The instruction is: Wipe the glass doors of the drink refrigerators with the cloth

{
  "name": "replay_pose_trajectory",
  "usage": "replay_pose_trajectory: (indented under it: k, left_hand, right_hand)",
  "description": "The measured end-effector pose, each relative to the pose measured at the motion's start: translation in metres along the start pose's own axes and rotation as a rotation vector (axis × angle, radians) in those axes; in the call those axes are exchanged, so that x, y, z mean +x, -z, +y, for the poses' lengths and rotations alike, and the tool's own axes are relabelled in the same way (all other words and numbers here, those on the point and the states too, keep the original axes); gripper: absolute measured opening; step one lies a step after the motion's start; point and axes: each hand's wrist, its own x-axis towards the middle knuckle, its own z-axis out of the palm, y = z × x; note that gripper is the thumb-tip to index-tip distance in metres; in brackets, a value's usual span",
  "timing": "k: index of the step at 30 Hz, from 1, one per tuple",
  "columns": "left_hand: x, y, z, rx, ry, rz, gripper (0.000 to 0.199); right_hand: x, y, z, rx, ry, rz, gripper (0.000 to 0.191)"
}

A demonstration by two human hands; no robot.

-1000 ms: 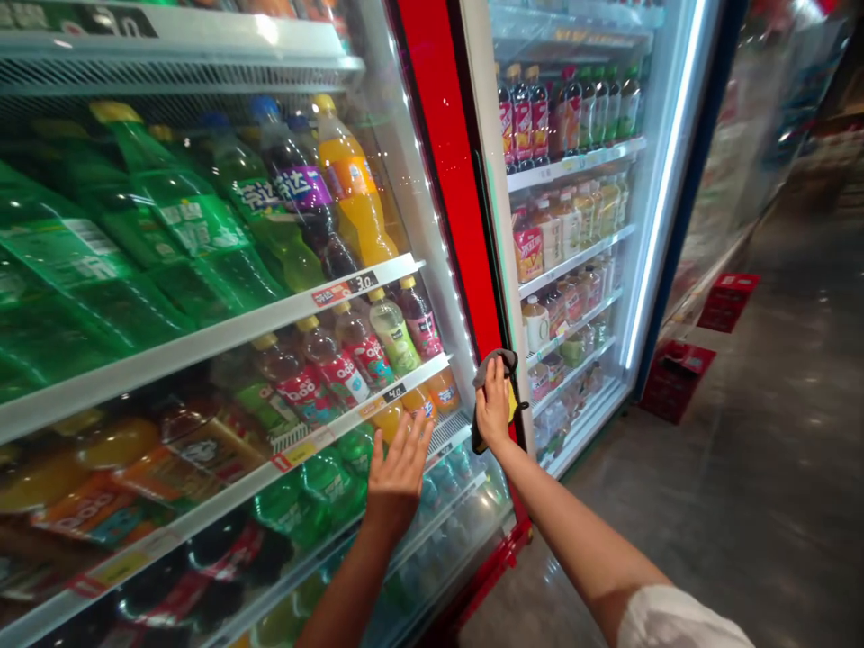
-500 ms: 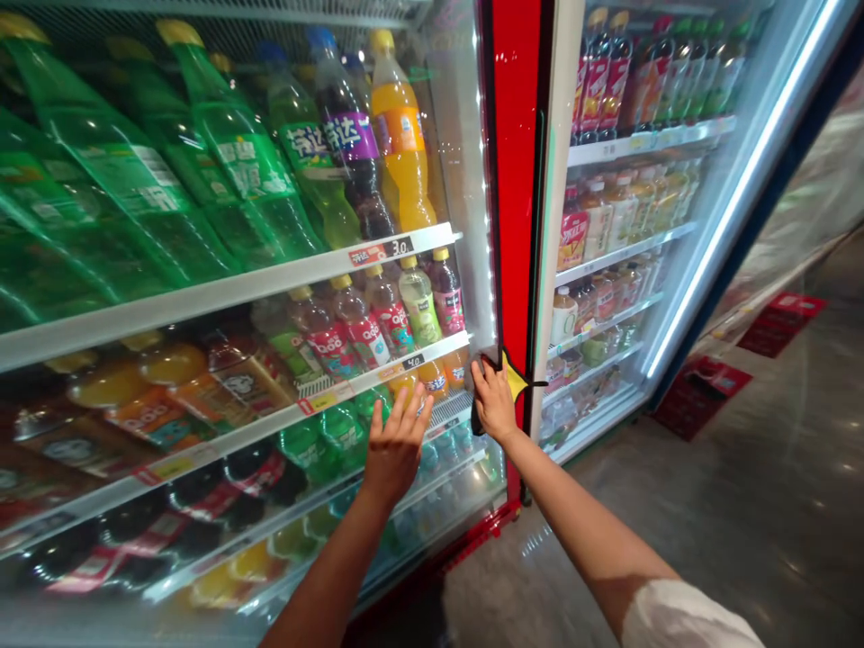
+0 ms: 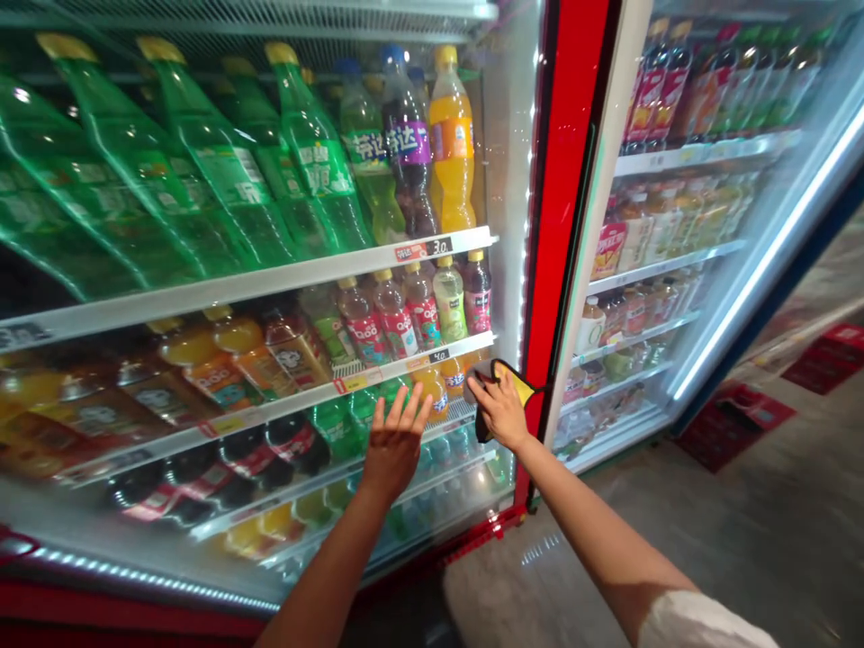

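My left hand [image 3: 397, 441] is raised in front of the drinks cooler's glass door, fingers stretched and spread, with nothing in it. Whether its fingertips touch the glass I cannot tell. To the right of it, my right hand [image 3: 500, 409] holds a yellow cloth with black edging [image 3: 525, 389] against the glass near the door's right side. Part of the cloth is hidden under the fingers. Behind the glass stand small orange soda bottles [image 3: 432, 389], juice bottles with red labels [image 3: 363, 328] and large green soda bottles [image 3: 326, 171].
A red door frame [image 3: 571, 162] runs down beside the cloth. A second lit cooler with shelves of bottles [image 3: 665, 85] stands to the right. Red boxes [image 3: 735, 423] lie on the grey floor [image 3: 627, 540]. Price strips [image 3: 432, 247] line the shelf edges.
The view has shifted left, so the cooler appears further right. My right hand and the cloth have slid left along the glass, away from the red frame. My left hand stays raised and spread.
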Motion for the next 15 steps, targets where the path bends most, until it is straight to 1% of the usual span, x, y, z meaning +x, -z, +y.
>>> replay_pose_trajectory:
  k: [1, 3, 5, 6, 7, 9, 11, 13, 14, 15]
  left_hand:
    - [-0.004, 0.001, -0.003, 0.009, 0.010, 0.006, 0.072]
    - [-0.011, 0.004, -0.008, 0.023, 0.036, 0.007, 0.072]
    - [-0.018, 0.007, -0.012, 0.029, 0.061, -0.003, 0.072]
    - [-0.021, 0.008, -0.013, 0.030, 0.070, -0.012, 0.071]
    - [-0.023, 0.009, -0.014, 0.031, 0.078, -0.018, 0.070]
    - [-0.028, 0.011, -0.015, 0.026, 0.091, -0.035, 0.070]
    - [-0.033, 0.014, -0.016, 0.013, 0.098, -0.066, 0.070]
    - [-0.037, 0.019, -0.020, -0.001, 0.102, -0.103, 0.068]
    - [-0.039, 0.023, -0.023, -0.006, 0.104, -0.121, 0.067]
    - [-0.041, 0.026, -0.026, -0.010, 0.109, -0.140, 0.066]
  right_hand:
    - [-0.001, 0.001, 0.007, 0.013, -0.046, 0.044, 0.064]
    - [0.011, 0.000, 0.009, 0.048, -0.169, 0.173, 0.064]
    - [0.034, -0.005, -0.007, 0.074, -0.269, 0.285, 0.065]
    - [0.043, -0.009, -0.020, 0.076, -0.290, 0.312, 0.065]
    - [0.048, -0.013, -0.034, 0.071, -0.284, 0.311, 0.064]
    - [0.044, -0.020, -0.058, 0.050, -0.193, 0.234, 0.061]
    - [0.024, -0.023, -0.069, 0.034, -0.045, 0.094, 0.059]
    - [0.001, -0.019, -0.063, 0.020, 0.056, -0.023, 0.062]
    - [-0.006, -0.016, -0.058, 0.014, 0.068, -0.050, 0.065]
    - [-0.009, -0.012, -0.052, 0.012, 0.050, -0.044, 0.067]
